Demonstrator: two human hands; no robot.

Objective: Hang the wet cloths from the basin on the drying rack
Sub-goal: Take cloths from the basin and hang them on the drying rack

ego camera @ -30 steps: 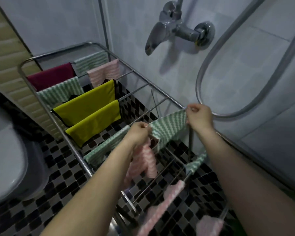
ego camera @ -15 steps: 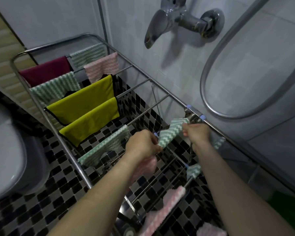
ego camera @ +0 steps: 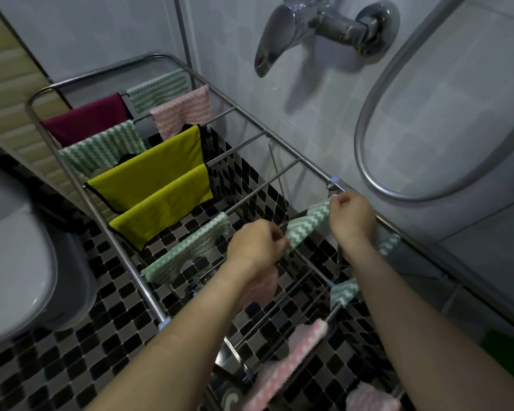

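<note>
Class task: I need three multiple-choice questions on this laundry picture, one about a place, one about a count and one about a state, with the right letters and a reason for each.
1. Where on the drying rack does the maroon cloth hang?
A) near end B) far end C) under it, on the floor

2. How many yellow cloths hang there?
A) one B) four C) two

3. The green zigzag cloth at the hands is
A) gripped at both ends B) lying loose on the tiles C) hanging untouched

Answers: 1 B, it hangs beside the curved far rail. 2 C, two hang on neighbouring bars. 3 A, the left hand and right hand each grip an end.
</note>
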